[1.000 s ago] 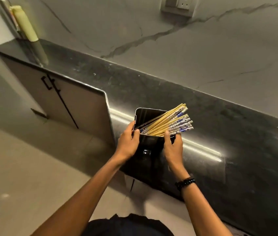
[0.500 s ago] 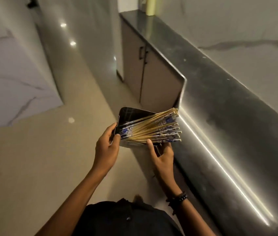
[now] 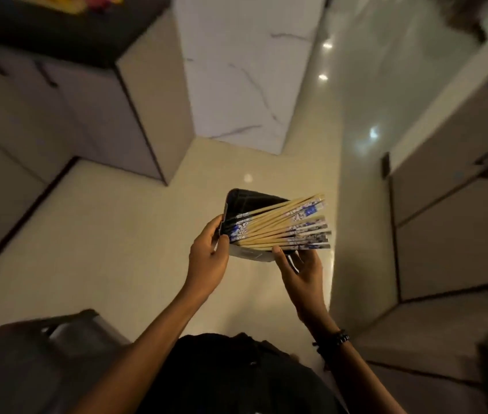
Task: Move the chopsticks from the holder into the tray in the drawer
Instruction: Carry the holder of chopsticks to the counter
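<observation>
**Aloft: a holder of chopsticks held in two hands**

Head view: both hands hold a dark, glossy rectangular holder above the pale cream tiled floor, in front of the person's black shirt. A bundle of light wooden chopsticks with blue-and-white patterned ends lies inside it. They slant across the opening, with their tops fanned out past the right rim (a few patterned ends also show against the left wall inside).

The left hand grips the holder's left wall, thumb on the rim and fingers curled round the outside. The right hand, with a black bead bracelet at the wrist, lies palm-up under the near right corner. Its thumb tip is against the near wall just below the chopsticks, and its fingers are slightly spread beneath.

Grey cabinets stand at left, a white marbled pillar beyond, and more grey cabinet fronts at right.
</observation>
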